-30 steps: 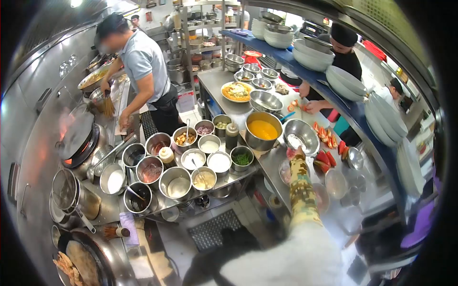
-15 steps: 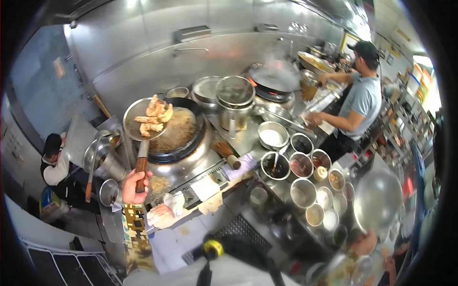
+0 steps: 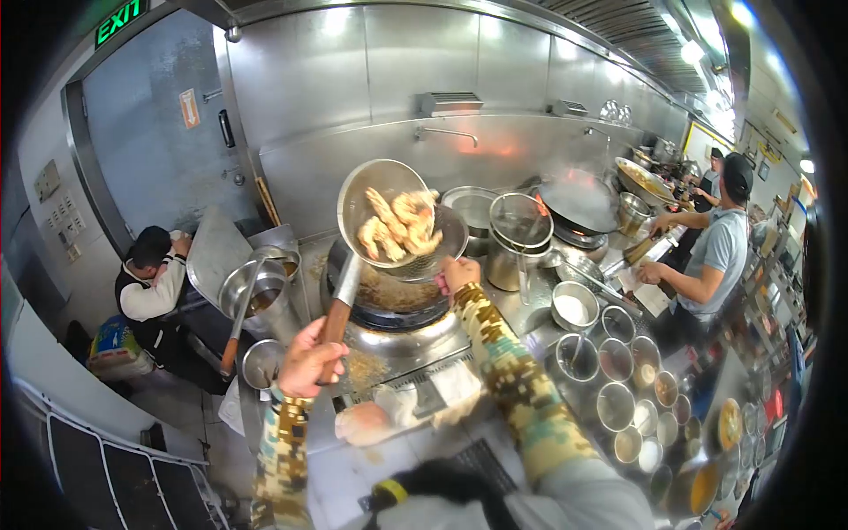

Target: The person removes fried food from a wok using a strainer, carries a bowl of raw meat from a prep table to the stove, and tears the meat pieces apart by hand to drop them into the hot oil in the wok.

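Observation:
My left hand (image 3: pixel 311 358) is wrapped round the wooden handle of a skimmer (image 3: pixel 358 190). Browned fried pieces (image 3: pixel 402 225) lie in its round metal scoop, tilted over the wok (image 3: pixel 424 316). Dark, bubbly oil shows in the wok below. My right hand (image 3: pixel 459 276) grips the rim of a round metal bowl (image 3: pixel 453 231), which sits partly behind the skimmer, over the wok. Much of that bowl is hidden by the scoop and the pieces. The scoop and bowl overlap in view; whether they touch I cannot tell.
A second wok (image 3: pixel 579 208) steams to the right, near a co-worker (image 3: pixel 720 252). A pot with a strainer (image 3: pixel 519 238) stands between the woks. Seasoning containers (image 3: pixel 616 405) crowd the right counter. At left, another person (image 3: pixel 155 274) sits beside a metal pot (image 3: pixel 261 296).
My right hand has brought the metal bowl from the far right to the wok. The skimmer with the fried pieces has shifted right, beside the bowl. The view has turned left.

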A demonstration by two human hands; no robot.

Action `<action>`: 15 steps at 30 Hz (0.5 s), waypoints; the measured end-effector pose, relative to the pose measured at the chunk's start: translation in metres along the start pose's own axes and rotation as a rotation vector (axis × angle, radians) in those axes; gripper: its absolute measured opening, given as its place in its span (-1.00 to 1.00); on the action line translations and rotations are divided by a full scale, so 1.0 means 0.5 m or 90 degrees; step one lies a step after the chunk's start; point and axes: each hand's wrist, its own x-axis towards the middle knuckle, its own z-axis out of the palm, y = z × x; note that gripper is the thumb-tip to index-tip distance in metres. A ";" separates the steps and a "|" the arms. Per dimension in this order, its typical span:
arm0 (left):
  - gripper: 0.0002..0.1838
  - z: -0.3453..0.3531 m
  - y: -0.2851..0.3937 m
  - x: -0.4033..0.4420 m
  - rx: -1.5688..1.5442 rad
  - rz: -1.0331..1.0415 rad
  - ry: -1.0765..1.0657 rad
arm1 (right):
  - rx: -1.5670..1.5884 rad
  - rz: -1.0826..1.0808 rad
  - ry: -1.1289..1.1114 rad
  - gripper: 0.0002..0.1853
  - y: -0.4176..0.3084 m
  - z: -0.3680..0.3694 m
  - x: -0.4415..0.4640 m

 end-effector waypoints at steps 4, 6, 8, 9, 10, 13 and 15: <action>-0.39 0.015 -0.053 -0.002 0.269 0.125 0.139 | 0.129 0.074 0.023 -0.84 0.080 0.068 -0.024; -0.41 -0.016 -0.095 0.021 0.539 0.356 0.243 | 0.183 0.099 0.021 -0.85 0.127 0.068 -0.012; -0.42 -0.018 -0.099 0.030 0.627 0.426 0.312 | 0.200 0.131 0.029 -0.86 0.144 0.067 -0.016; -0.43 -0.016 -0.098 0.026 0.584 0.375 0.331 | 0.218 0.146 0.029 -0.86 0.153 0.067 -0.017; -0.43 -0.013 -0.096 0.025 0.541 0.324 0.350 | 0.239 0.161 0.037 -0.86 0.151 0.061 -0.018; -0.48 -0.041 -0.115 0.012 0.152 0.143 0.245 | 0.281 0.173 0.050 -0.88 0.150 0.032 -0.017; -0.59 -0.058 -0.146 -0.014 -0.050 0.102 0.174 | 0.271 0.123 0.065 -0.88 0.109 -0.011 -0.038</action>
